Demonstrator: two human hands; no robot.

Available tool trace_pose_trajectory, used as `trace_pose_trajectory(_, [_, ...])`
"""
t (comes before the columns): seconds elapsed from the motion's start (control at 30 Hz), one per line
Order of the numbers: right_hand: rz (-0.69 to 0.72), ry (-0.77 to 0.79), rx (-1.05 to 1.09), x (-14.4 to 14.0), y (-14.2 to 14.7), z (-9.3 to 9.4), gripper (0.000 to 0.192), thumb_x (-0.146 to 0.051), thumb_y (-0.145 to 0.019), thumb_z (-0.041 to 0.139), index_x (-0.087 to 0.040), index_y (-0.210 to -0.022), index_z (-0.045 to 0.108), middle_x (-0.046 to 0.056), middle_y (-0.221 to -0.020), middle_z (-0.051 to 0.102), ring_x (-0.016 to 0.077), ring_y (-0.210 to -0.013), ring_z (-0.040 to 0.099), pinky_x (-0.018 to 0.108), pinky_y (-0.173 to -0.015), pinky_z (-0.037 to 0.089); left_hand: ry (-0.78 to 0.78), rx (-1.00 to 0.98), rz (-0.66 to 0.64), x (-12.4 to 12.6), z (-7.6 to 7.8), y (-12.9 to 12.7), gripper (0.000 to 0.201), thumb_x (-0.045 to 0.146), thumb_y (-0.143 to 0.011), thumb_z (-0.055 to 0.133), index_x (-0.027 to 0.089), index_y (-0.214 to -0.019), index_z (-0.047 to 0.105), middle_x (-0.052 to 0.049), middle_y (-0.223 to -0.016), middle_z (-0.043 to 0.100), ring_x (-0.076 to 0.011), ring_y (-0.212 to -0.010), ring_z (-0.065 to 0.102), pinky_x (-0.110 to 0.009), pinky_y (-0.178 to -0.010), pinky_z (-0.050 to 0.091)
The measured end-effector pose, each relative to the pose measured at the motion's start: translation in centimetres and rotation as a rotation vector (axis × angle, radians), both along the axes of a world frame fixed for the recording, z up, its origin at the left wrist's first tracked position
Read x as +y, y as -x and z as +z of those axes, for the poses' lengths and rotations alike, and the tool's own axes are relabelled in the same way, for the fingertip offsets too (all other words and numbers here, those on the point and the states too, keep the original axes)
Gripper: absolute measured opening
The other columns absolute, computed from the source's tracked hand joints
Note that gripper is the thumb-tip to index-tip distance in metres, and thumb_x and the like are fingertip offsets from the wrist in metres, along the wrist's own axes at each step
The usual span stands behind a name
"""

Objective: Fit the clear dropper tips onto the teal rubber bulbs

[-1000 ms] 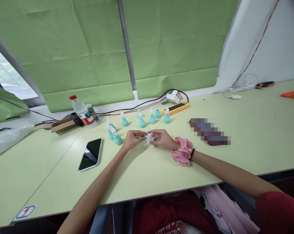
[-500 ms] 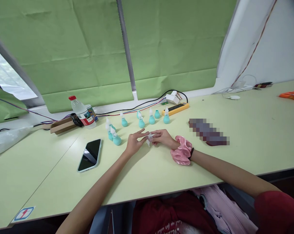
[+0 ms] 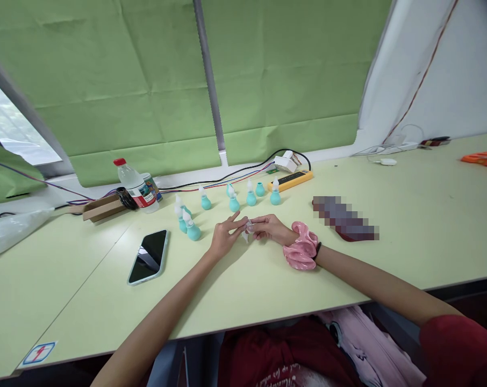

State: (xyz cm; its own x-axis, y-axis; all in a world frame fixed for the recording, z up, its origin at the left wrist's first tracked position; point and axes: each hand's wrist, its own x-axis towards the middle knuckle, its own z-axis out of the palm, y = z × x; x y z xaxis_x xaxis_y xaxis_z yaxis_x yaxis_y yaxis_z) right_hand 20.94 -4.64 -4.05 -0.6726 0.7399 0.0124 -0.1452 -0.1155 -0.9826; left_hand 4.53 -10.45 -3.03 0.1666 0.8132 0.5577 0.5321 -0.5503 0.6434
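Note:
Between my two hands, just above the table, is a small clear plastic nozzle (image 3: 245, 235), its narrow end pointing down. My left hand (image 3: 224, 236) pinches it from the left, with the index finger stretched out over it. From the right, the fingertips of my right hand (image 3: 271, 228) are closed on the same piece; part of it is hidden by fingers. Beyond the hands stand several teal squeeze bulbs with clear nozzles, like nasal aspirators, one of them a nasal aspirator (image 3: 193, 230) near my left hand. A teal bulb (image 3: 260, 188) at the back has no nozzle on it.
A phone (image 3: 148, 257) lies left of my left arm. Behind it are a bottle (image 3: 137, 188), a cardboard tray (image 3: 104, 208) and a plastic bag (image 3: 15, 231). A yellow-and-black device (image 3: 291, 181) and cables lie at the back. A blurred-out dark red item (image 3: 346, 219) lies right.
Both hands stay in the same place. My right fingers have shifted and curled slightly around the nozzle, and the nozzle has turned a little.

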Motion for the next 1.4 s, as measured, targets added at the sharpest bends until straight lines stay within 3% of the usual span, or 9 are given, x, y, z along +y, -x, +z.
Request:
trace_pose_trajectory(0.33, [0.007, 0.04, 0.025, 0.2, -0.1, 0.0, 0.025, -0.027, -0.06, 0.067, -0.012, -0.08, 0.065, 0.005, -0.076, 0.064, 0.0051, -0.05, 0.054, 0.015, -0.047, 0.046, -0.084, 0.112, -0.017, 0.1, 0.0, -0.1, 0.027, 0.03, -0.079, 0.044, 0.023, -0.101, 0.059, -0.001, -0.11, 0.056, -0.0204, -0.114, 0.039, -0.041, -0.095, 0.033])
trace_pose_trajectory(0.63, [-0.005, 0.07, 0.069, 0.8, -0.2, -0.7, 0.023, -0.024, -0.061, 0.067, -0.011, -0.079, 0.065, 0.004, -0.07, 0.064, 0.0066, -0.057, 0.058, 0.015, -0.057, 0.048, -0.028, 0.122, 0.018, -0.1, -0.3, -0.5, 0.028, 0.023, -0.078, 0.045, 0.023, -0.103, 0.058, -0.004, -0.117, 0.05, -0.0215, -0.112, 0.04, -0.038, -0.091, 0.035])
trace_pose_trajectory(0.93, [0.042, 0.111, 0.11, 1.0, -0.6, -0.6, 0.019, -0.023, -0.064, 0.066, -0.01, -0.079, 0.065, 0.004, -0.072, 0.064, 0.0064, -0.06, 0.058, 0.014, -0.06, 0.048, 0.07, 0.076, -0.066, -0.1, -1.1, -0.4, 0.049, 0.01, -0.07, 0.044, 0.025, -0.117, 0.045, -0.001, -0.122, 0.046, -0.0203, -0.119, 0.032, -0.038, -0.098, 0.027])
trace_pose_trajectory(1.17, [0.076, 0.124, 0.151, 0.6, -0.3, -0.2, 0.022, -0.021, -0.064, 0.066, -0.013, -0.084, 0.063, 0.004, -0.079, 0.063, 0.0068, -0.062, 0.057, 0.016, -0.061, 0.047, 0.146, -0.02, -0.124, -0.5, -0.5, -0.5, 0.049, 0.017, -0.073, 0.046, 0.028, -0.121, 0.039, 0.003, -0.128, 0.038, -0.0204, -0.121, 0.026, -0.037, -0.1, 0.02])
trace_pose_trajectory(1.33, [0.126, 0.112, 0.173, -0.1, 0.1, -0.1, 0.037, -0.017, -0.063, 0.066, -0.015, -0.098, 0.058, 0.005, -0.081, 0.062, 0.0096, -0.064, 0.057, 0.024, -0.066, 0.046, 0.202, -0.228, -0.073, -0.7, 0.2, -0.6, 0.064, 0.028, -0.075, 0.05, 0.031, -0.129, 0.017, -0.003, -0.132, 0.031, -0.0208, -0.119, 0.03, -0.039, -0.096, 0.023])
trace_pose_trajectory(1.4, [0.148, 0.103, 0.183, -0.1, 0.2, -0.2, 0.041, -0.016, -0.062, 0.067, -0.015, -0.102, 0.056, 0.004, -0.08, 0.061, 0.0106, -0.064, 0.057, 0.026, -0.066, 0.046, 0.256, -0.258, -0.061, -0.5, 0.2, -0.5, 0.061, 0.032, -0.074, 0.052, 0.028, -0.128, 0.022, -0.005, -0.13, 0.034, -0.0218, -0.12, 0.029, -0.039, -0.096, 0.024])
